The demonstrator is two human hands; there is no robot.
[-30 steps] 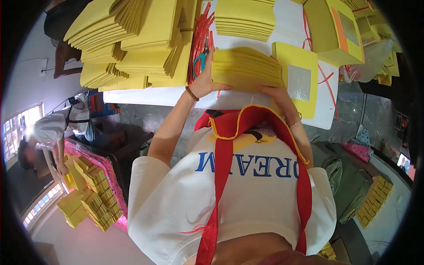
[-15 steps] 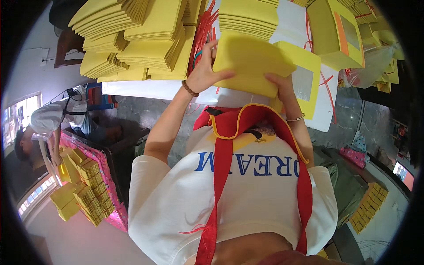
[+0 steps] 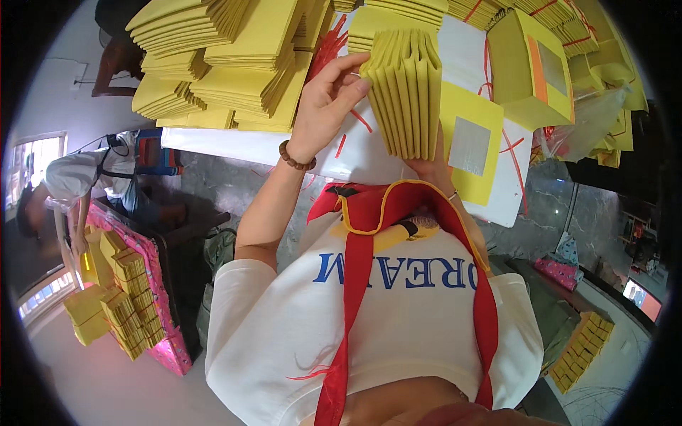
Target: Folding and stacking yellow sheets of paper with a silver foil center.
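A bundle of folded yellow paper (image 3: 405, 99) stands upright before me over the table, its pleat-like folded edges facing me. My right hand (image 3: 429, 165) grips it at the lower right, most of its fingers hidden behind the paper. My left hand (image 3: 328, 106) is at the upper left edge, thumb and forefinger against the paper. Beyond the bundle lies another stack of yellow paper (image 3: 398, 21). To the right is a flat yellow sheet (image 3: 490, 121) with a silver rectangle (image 3: 469, 145) on it.
High piles of folded yellow paper (image 3: 241, 78) fill the white table (image 3: 234, 145) at left. Red strips (image 3: 328, 53) lie beside them. A large yellow block (image 3: 522, 67) and a clear plastic bag (image 3: 597, 124) are at right. Another person (image 3: 92, 170) handles yellow bundles at far left.
The bundle has turned from its flat face to its folded edges and stands upright. My right hand has moved down beneath its right side; my left hand stays at its left edge.
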